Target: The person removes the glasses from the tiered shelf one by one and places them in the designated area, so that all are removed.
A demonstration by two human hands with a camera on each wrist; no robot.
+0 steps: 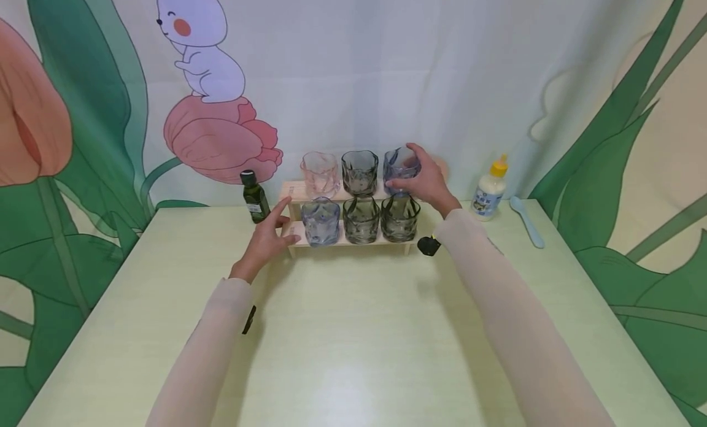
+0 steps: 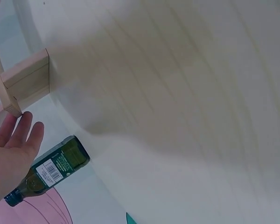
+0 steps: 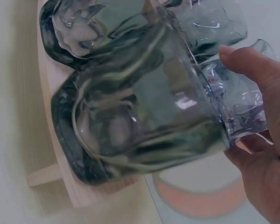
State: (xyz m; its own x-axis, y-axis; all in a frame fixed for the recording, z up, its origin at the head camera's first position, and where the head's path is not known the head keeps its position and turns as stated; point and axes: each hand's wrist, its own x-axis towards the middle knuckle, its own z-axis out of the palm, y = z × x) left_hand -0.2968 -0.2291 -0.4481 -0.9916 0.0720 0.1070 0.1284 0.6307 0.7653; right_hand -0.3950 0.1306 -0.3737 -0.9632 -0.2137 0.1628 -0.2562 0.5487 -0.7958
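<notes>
Head view: translucent bluish, wavy-sided glass [image 1: 395, 163], right grip [image 1: 429, 180] pinching it; left grip [image 1: 265, 237] spread, touching wooden rack [image 1: 295, 192].

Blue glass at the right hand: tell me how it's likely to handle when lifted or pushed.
The blue glass is probably stiff and breakable, given its clear, glassy walls. Its shiny surface may be slippery, though the wavy sides could help the right hand. Its squat shape suggests it would resist tipping under a gentle push.
</notes>
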